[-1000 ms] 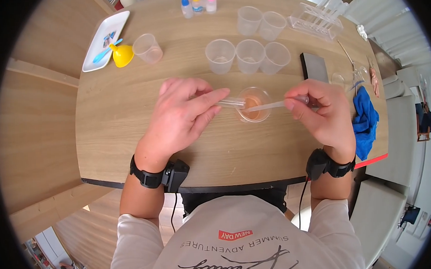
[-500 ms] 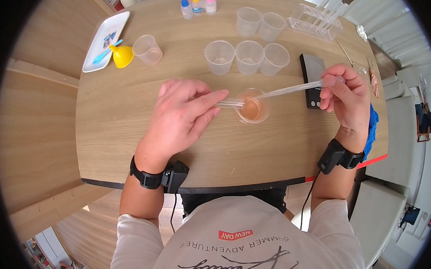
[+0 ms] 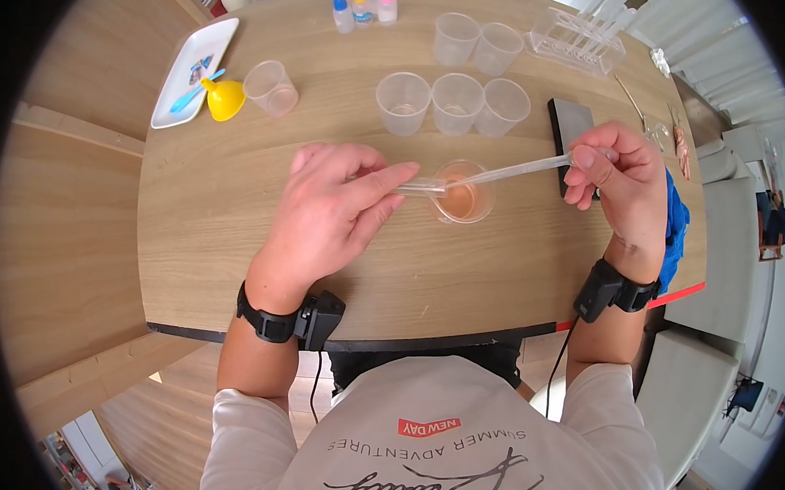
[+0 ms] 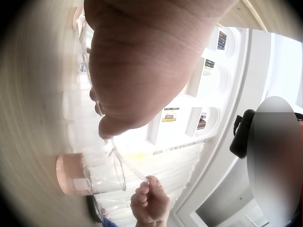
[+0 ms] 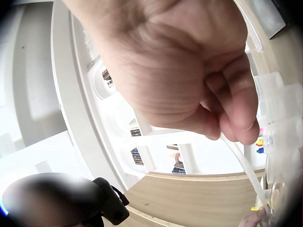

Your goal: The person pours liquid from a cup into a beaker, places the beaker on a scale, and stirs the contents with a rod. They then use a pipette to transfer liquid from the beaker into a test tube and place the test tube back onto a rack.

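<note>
My left hand (image 3: 329, 204) holds a clear test tube (image 3: 421, 189) nearly level, its mouth end over the rim of a clear plastic cup (image 3: 464, 210). Orange-brown liquid stands in the bottom of that cup, also visible in the left wrist view. Between thumb and fingers, my right hand (image 3: 621, 172) pinches a translucent plastic dropper (image 3: 521, 168) by its bulb end. The dropper slants down to the left across the cup, and its tip overlaps the mouth of the tube. The left fingers cover the tube's other end.
Several clear cups (image 3: 458, 102) stand beyond the working cup. Near my right hand lie a black digital scale (image 3: 571, 119) and a blue cloth (image 3: 675, 233). A test tube rack (image 3: 576, 44), dropper bottles (image 3: 362, 10), yellow funnel (image 3: 225, 101) and white tray (image 3: 166, 108) sit farther back.
My right hand first drew the dropper away to the right from over the cup, then came back slightly left, bringing its tip to the tube's mouth. The left hand has stayed put.
</note>
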`<state>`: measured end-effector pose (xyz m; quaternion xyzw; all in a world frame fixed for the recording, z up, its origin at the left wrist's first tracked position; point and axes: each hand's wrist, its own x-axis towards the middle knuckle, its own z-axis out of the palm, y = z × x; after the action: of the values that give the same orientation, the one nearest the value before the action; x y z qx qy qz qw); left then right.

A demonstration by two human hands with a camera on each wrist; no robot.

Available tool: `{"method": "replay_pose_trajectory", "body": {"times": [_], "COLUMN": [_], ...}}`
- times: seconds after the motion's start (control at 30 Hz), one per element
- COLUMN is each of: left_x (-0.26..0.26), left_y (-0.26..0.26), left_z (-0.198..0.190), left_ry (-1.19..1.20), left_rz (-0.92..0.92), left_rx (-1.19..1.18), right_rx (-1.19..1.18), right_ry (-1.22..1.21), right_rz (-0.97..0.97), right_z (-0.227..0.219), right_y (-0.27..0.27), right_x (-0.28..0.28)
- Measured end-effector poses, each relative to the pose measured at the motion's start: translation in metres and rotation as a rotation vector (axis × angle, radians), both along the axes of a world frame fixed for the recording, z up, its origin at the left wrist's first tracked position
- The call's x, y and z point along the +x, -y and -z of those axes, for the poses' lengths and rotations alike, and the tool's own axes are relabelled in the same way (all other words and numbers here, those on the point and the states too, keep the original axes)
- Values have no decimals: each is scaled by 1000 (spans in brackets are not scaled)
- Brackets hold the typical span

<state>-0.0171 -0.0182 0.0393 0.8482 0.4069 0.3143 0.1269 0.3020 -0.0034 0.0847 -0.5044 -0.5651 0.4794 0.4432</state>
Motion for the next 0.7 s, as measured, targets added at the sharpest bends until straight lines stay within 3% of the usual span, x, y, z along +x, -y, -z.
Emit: {"method": "replay_pose_trajectory", "body": {"times": [0.2,0.43,0.6,0.7], "left_x": [0,1,1,1], "left_y": [0,-1,-1,-1], "left_z": [-1,0,1,1], "left_ry": [4,4,2,0], "left_rz": [-1,4,6,5], "left_rx": [5,5,5,7], "right_rx": [45,21,148,154], "right_ry": [-156,125,411,366], "right_rz": [1,-67,-128,-111], "right_z": [-11,-6,1,2], "right_y": [6,15,15,16], "right_x": [10,-24,-32,-35]}}
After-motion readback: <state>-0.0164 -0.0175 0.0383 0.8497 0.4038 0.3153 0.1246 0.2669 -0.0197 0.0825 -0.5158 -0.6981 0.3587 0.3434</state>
